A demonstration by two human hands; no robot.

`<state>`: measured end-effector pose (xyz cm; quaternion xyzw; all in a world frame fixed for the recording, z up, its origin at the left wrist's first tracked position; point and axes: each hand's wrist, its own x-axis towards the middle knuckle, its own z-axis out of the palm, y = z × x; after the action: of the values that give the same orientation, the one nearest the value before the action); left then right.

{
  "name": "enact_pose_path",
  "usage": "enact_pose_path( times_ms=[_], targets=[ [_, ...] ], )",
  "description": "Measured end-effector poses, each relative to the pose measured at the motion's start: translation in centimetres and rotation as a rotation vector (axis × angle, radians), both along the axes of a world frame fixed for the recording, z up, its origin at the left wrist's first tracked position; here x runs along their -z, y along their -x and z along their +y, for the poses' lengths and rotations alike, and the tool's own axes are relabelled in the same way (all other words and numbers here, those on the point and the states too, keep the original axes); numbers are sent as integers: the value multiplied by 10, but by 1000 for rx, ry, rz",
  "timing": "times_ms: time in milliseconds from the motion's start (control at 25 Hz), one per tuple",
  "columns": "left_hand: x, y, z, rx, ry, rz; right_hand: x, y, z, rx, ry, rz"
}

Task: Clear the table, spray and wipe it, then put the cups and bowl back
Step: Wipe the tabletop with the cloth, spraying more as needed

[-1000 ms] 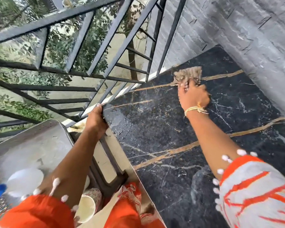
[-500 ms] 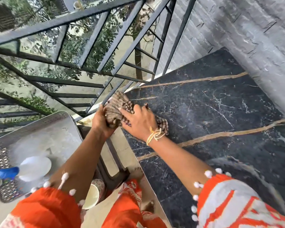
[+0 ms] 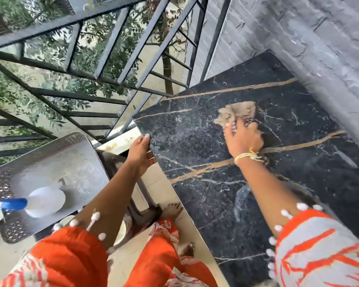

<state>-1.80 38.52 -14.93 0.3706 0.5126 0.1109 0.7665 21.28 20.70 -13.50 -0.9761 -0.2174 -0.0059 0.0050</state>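
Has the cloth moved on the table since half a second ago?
Yes. The cloth, under the right hand, has gone from the table's railing-side edge, by the left hand, towards the grey wall.
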Motion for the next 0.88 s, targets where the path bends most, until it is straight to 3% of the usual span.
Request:
enact_pose_path(
  times_ms=[120, 240, 360, 440, 520, 640, 720, 800, 880],
  targets=[
    [-4, 1, -21, -23, 59, 34, 7, 81, 7, -385, -47, -31],
    [-3, 3, -38, -62, 36, 80, 6, 161, -24, -692, -124, 67],
    [2, 4, -48, -35, -93, 163, 5, 147, -47, -852, -133, 55],
    [2, 3, -53, -38, -218, 236, 9, 101, -55, -742, -102, 18],
    [3, 6, -53, -4, -451, 401, 9, 45, -69, -501, -62, -53],
    [-2, 7, -57, 243, -959, 668, 2, -18, -93, -89, -48, -72],
    [-9, 1, -58, 486, -1260, 726, 0, -31, -91, 104, -36, -60],
    [-7, -5, -59, 702, -1393, 688, 3, -15, -81, 74, -30, -79],
    [-5, -13, -57, 810, -1430, 683, 7, 25, -73, -179, -95, -83]
  ],
)
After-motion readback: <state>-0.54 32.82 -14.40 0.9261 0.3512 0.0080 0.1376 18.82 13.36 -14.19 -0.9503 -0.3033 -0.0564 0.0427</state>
